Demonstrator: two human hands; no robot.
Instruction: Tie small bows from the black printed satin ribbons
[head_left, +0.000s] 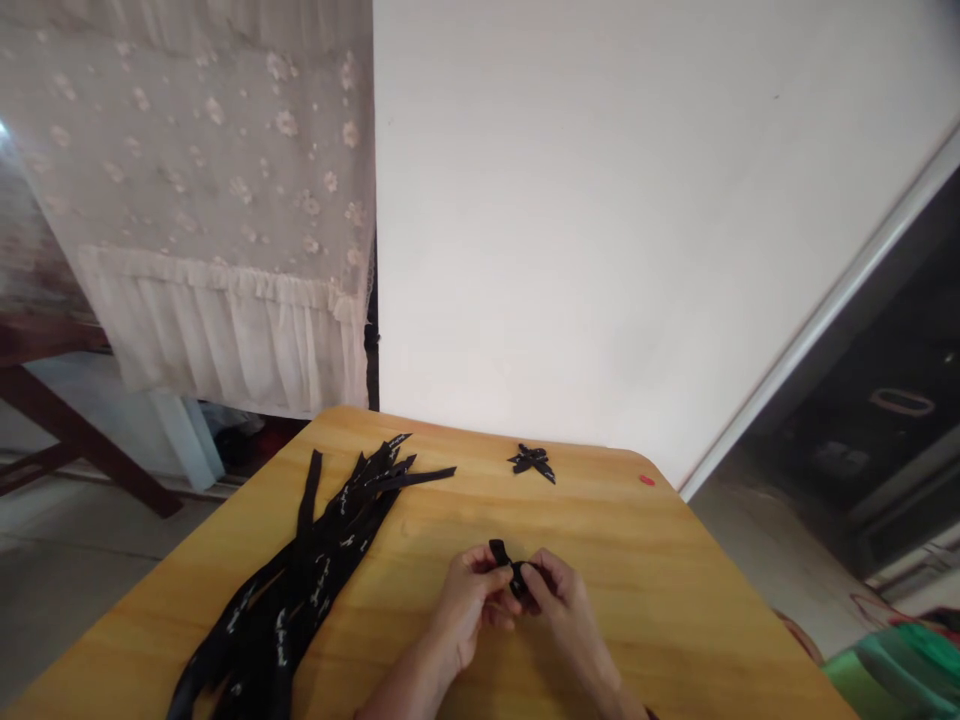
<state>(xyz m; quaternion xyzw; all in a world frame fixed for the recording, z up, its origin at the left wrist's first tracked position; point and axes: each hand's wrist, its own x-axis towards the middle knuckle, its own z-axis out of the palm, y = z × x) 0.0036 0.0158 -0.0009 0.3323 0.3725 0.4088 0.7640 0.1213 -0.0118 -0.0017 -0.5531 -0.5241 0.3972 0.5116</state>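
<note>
Ribbon (516,578), black and bunched small, is pinched in the fingertips of the left hand (466,602) and the right hand (561,592) over the wooden table (652,590). Beyond it I see a black bow-like piece (532,460); off to the left lies a long bundle of black, white-lettered strips (330,560)

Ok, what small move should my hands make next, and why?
Probably a gentle tug to snug the black ribbon: your left hand and right hand both pinch it, bunched between them, with one end sticking up. The small black bow beyond looks already tied.
</note>
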